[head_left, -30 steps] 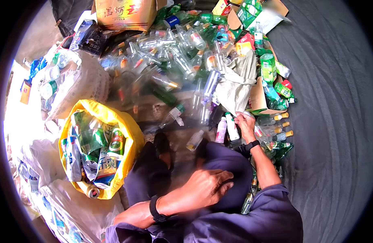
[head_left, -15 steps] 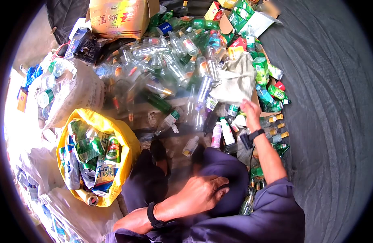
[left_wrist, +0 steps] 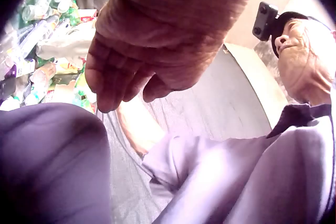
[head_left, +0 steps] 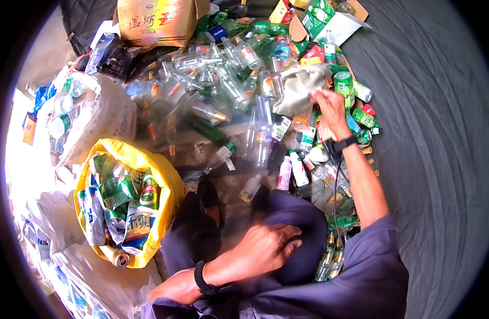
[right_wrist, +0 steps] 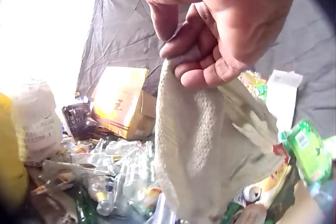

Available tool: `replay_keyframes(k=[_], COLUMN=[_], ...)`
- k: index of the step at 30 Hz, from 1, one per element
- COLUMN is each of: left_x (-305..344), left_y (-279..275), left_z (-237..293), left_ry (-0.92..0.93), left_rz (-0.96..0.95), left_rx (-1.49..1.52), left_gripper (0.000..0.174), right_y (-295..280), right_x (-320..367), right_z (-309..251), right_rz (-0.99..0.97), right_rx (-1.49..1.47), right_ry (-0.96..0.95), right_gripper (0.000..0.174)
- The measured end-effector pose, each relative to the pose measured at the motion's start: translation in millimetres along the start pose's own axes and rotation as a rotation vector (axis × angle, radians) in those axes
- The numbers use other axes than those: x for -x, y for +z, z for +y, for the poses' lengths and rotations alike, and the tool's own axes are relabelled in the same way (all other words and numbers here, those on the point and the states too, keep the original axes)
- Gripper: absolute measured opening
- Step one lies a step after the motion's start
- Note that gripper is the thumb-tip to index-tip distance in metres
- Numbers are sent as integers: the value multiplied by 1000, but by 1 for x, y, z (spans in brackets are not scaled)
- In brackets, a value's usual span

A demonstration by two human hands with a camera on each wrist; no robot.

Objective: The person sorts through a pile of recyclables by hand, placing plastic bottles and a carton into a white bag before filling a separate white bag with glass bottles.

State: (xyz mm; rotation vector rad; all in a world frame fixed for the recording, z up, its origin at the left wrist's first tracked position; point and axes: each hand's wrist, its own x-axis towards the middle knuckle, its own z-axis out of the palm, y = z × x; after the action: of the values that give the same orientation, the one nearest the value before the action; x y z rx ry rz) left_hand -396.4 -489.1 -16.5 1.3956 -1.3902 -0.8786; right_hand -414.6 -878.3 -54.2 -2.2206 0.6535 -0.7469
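Note:
My right hand (head_left: 332, 109) pinches the edge of an off-white cloth (head_left: 302, 87), which hangs over the bottle pile at the right. In the right wrist view the woven cloth (right_wrist: 197, 145) droops from curled fingers and thumb. Below it in the head view lie an orange-tinted bottle (head_left: 301, 121), a green-labelled bottle (head_left: 308, 137), a pink-white bottle (head_left: 284, 173) and a white bottle (head_left: 298, 169). My left hand (head_left: 268, 247) is held over the lap with nothing in it; the left wrist view shows its fingers loosely bent.
Glass bottles (head_left: 228, 87) are heaped ahead. A yellow bag (head_left: 173, 183) of crushed cans stands at the left beside white sacks (head_left: 114, 114). A large carton (head_left: 157, 24) sits at the back, and dark sheeting (head_left: 436, 159) covers the right side.
My right hand has moved up and away from my body, lifting the cloth with it and uncovering bottles underneath. The left hand stays over the lap.

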Motion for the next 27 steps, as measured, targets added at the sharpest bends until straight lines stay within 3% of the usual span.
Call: replay_keyframes(k=[1, 7, 11, 13, 17, 19, 23, 27], left_x=[1, 6, 9, 8, 6, 5, 5, 3], left_y=[0, -5, -3, -3, -4, -1, 4, 7], left_z=[-1, 0, -2, -2, 3, 3, -2, -3], left_ry=[11, 16, 52, 49, 1, 26, 36, 26], left_rz=[9, 1, -2, -31, -71, -29, -22, -16], left_rx=[8, 29, 51, 31, 6, 13, -2, -26], left_gripper=[26, 26, 26, 26, 26, 26, 26, 27], right_y=[4, -15, -23, -21, -4, 2, -11, -37], right_x=[19, 144, 202, 202, 167, 144, 79, -24], right_z=[4, 48, 98, 105, 82, 64, 100, 70], right_rz=[3, 4, 175, 221, 261, 274, 170, 238], right_rx=[-93, 74, -221, -278, -333, -594, -1021, -1297], right_ry=[66, 345, 678, 714, 745, 845, 942, 694], right_gripper=[32, 44, 32, 29, 28, 27, 27, 16])
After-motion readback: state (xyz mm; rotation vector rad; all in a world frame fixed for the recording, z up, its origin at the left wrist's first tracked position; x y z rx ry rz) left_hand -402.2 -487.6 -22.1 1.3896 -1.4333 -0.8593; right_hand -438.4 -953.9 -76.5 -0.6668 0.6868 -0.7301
